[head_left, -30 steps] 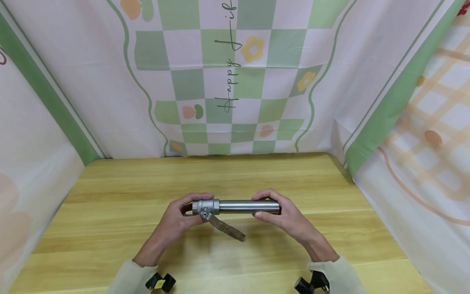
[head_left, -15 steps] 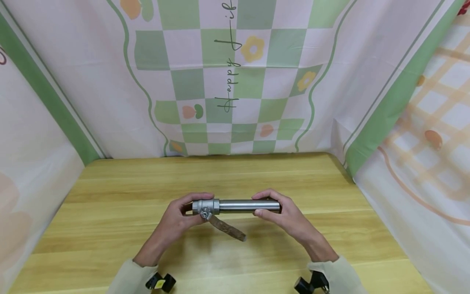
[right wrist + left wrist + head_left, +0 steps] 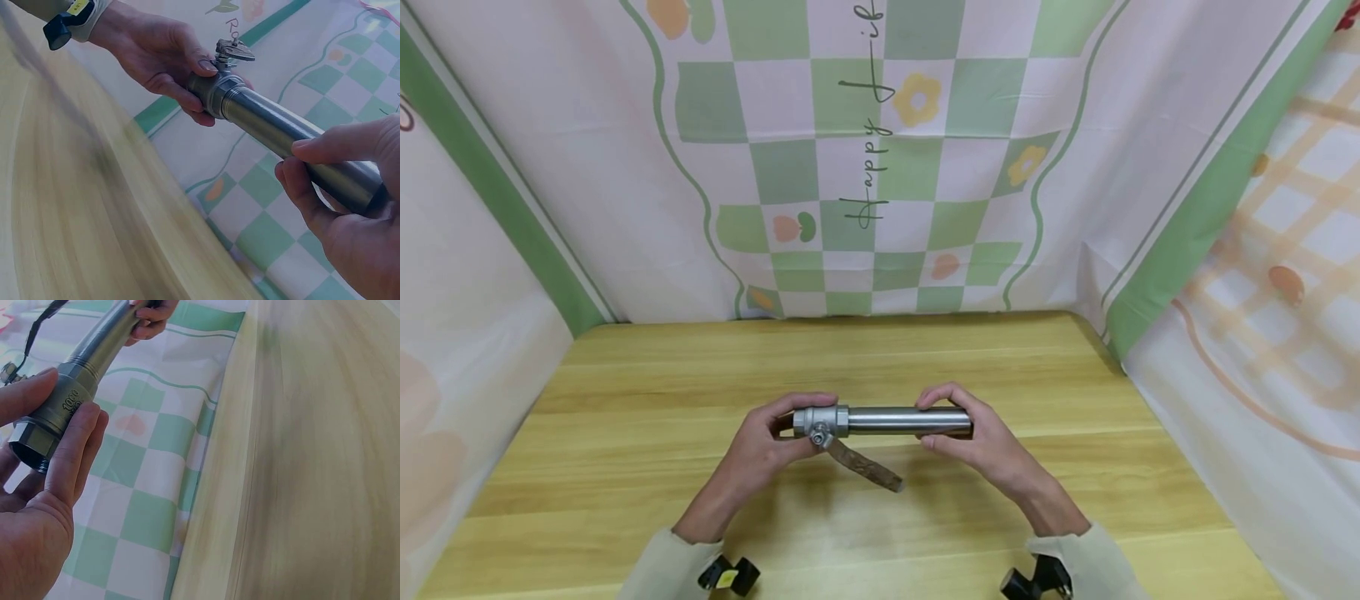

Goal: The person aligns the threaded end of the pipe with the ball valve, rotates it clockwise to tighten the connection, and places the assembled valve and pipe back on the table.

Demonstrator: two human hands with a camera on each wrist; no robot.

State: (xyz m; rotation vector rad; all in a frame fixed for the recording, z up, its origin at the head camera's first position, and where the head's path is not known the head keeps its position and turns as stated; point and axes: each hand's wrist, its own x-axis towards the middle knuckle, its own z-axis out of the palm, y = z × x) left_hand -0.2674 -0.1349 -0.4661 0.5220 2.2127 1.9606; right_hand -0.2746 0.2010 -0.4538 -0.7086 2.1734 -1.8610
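Note:
A metal ball valve (image 3: 822, 421) with a worn brown lever handle (image 3: 865, 467) is joined to a smooth steel pipe (image 3: 883, 421). My left hand (image 3: 760, 450) grips the valve body, thumb on one side and fingers on the other. In the left wrist view the valve's hexagonal end (image 3: 34, 444) shows its open mouth. At the pipe's other end, my right hand (image 3: 992, 437) holds it between thumb and fingers. Some thread shows where the pipe enters the valve (image 3: 215, 94) in the right wrist view. The pair is held level above the table, and the lever slants down toward me.
Below the hands lies a light wooden table (image 3: 880, 542). A green and white checkered cloth (image 3: 917, 167) hangs behind its far edge, with patterned cloth (image 3: 1262, 333) along the right side. Small black cameras (image 3: 730, 577) are strapped to both wrists.
My right thumb and fingers have shifted slightly around the pipe. The left hand, the valve and its lever stay in the same place.

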